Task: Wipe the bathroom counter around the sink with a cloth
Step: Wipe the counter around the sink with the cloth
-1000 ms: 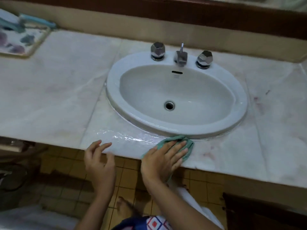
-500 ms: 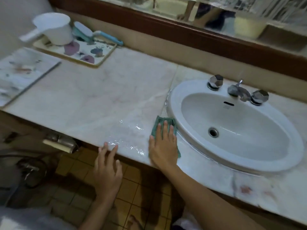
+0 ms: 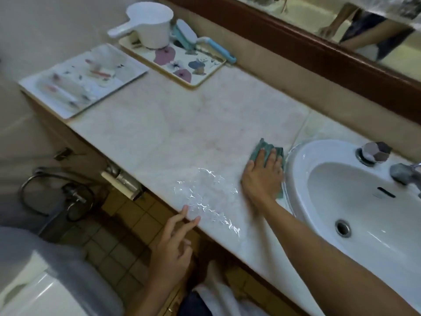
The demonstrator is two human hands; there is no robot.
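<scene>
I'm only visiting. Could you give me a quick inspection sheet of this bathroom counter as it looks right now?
Surface: marble counter, glistening wet patch near its front edge.
Job's things: green cloth lying on the counter beside the sink rim.
Clutter: floral tray with white scoop and blue brush; white tray beside it.
Hands: right hand presses flat on the cloth; left hand open, holding nothing.
Cables: dark hose looped under the counter.
Surroundings: mirror behind; toilet lower left.
</scene>
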